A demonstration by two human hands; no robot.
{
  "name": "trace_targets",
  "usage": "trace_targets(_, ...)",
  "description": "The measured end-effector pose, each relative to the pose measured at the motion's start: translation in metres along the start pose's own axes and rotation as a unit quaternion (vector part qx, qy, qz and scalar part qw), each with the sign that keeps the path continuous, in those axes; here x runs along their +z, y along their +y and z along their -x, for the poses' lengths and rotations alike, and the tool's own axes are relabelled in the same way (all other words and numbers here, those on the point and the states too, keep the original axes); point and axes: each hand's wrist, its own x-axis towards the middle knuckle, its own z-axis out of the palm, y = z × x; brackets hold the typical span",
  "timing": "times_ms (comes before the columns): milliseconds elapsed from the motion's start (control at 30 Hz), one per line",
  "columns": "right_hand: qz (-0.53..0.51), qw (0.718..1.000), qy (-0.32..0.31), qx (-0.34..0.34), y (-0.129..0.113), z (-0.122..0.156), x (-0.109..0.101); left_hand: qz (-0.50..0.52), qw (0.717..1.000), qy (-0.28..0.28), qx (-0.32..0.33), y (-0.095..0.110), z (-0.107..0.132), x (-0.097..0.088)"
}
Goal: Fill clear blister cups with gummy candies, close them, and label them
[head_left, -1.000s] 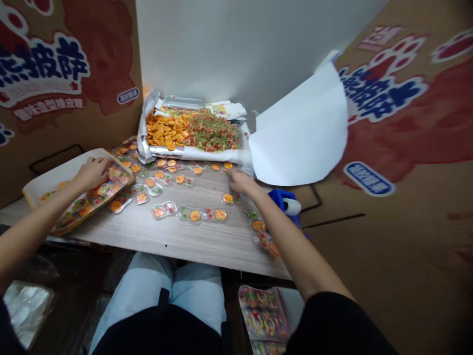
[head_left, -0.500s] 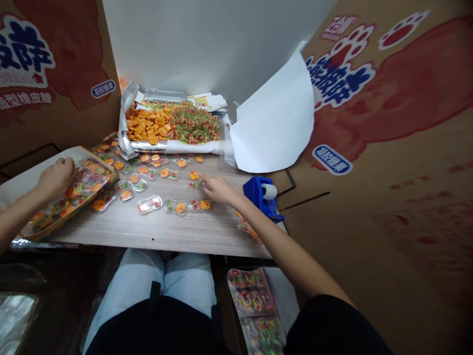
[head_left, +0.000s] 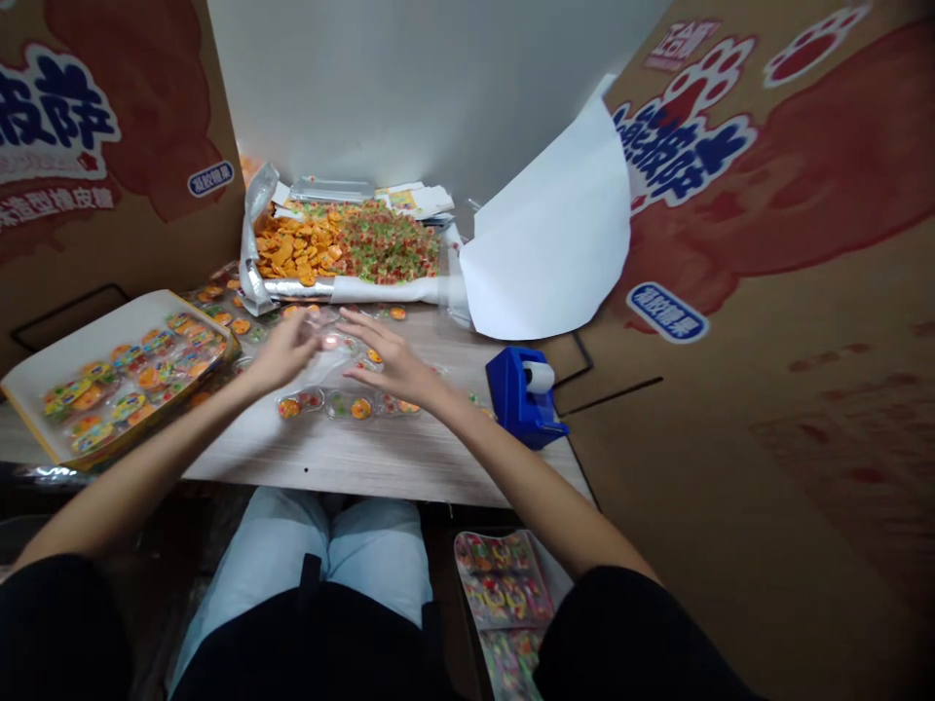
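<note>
My left hand [head_left: 288, 352] is over the middle of the wood-grain table [head_left: 380, 462], its fingers pinching a transparent plastic candy pack [head_left: 325, 362] that is partly blurred. My right hand [head_left: 394, 365] is next to that pack, fingers spread and holding nothing. Below both hands lies a row of sealed orange and green candy packs [head_left: 336, 405]. More loose packs are partly hidden behind my hands. To the left, a white tray [head_left: 94, 336] holds several filled packs.
A foil-lined tray [head_left: 343, 243] of orange and green gummies stands at the back, by a curled white paper sheet [head_left: 544, 243]. A blue tape dispenser [head_left: 522, 397] sits at the right. Printed cardboard panels [head_left: 766, 195] flank the table. Printed candy sheets [head_left: 504, 594] lie below it.
My left hand has left the tray and come to the middle of the table with a pack. My right hand has moved left toward it. The view has shifted slightly.
</note>
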Motion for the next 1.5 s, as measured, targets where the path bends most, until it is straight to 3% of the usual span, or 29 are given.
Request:
trace_targets(100, -0.022, 1.0, -0.013, 0.007, 0.009, 0.004, -0.002, 0.129, 0.99, -0.014, -0.06, 0.001, -0.017, 0.047)
trace_targets(200, -0.017, 0.998, -0.05, 0.032, 0.028, 0.018, -0.011, 0.152, 0.982, -0.021, -0.113, -0.009, -0.03, 0.063)
trace_targets(267, 0.006, 0.996, -0.07, 0.059, 0.043, 0.026, -0.018, 0.055, 0.995, -0.015, -0.082, -0.019, -0.034, 0.062)
trace_targets(333, 0.034, 0.992, -0.079, 0.088, 0.059, 0.029, -0.022, -0.117, 0.992, 0.011, -0.036, -0.028, -0.031, 0.057)
trace_targets(433, 0.051, 0.986, -0.108, 0.114, 0.079, 0.023, -0.019, -0.34, 0.94, 0.015, -0.024, -0.031, -0.019, 0.051)
trace_targets(500, 0.06, 0.98, -0.145, 0.122, 0.089, 0.015, -0.013, -0.407, 0.913, -0.004, -0.023, -0.027, -0.01, 0.052)
trace_targets(600, 0.076, 0.97, -0.191, 0.127, 0.097, 0.007, -0.002, -0.426, 0.904, -0.014, 0.029, -0.02, -0.003, 0.063)
trace_targets(733, 0.099, 0.966, -0.21, 0.115, 0.097, 0.009, 0.002, -0.405, 0.906, -0.059, 0.107, -0.015, -0.009, 0.086)
trace_targets(867, 0.126, 0.963, -0.211, 0.115, 0.091, 0.018, -0.001, -0.412, 0.896, -0.105, 0.13, -0.013, -0.02, 0.096)
trace_targets(1033, 0.148, 0.953, -0.25, 0.082, 0.084, 0.018, -0.005, -0.403, 0.894, -0.158, 0.12, -0.015, -0.042, 0.083)
trace_targets(1167, 0.199, 0.938, -0.262, 0.11, 0.075, 0.016, -0.006, -0.426, 0.88, -0.165, 0.129, -0.022, -0.051, 0.077)
trace_targets(1400, 0.228, 0.933, -0.25, 0.127, 0.049, 0.019, 0.003, -0.452, 0.857, -0.134, 0.209, -0.034, -0.026, 0.076)
trace_targets(1500, 0.218, 0.936, -0.235, 0.142, 0.04, 0.023, -0.003, -0.427, 0.869, -0.127, 0.215, -0.038, -0.018, 0.065)
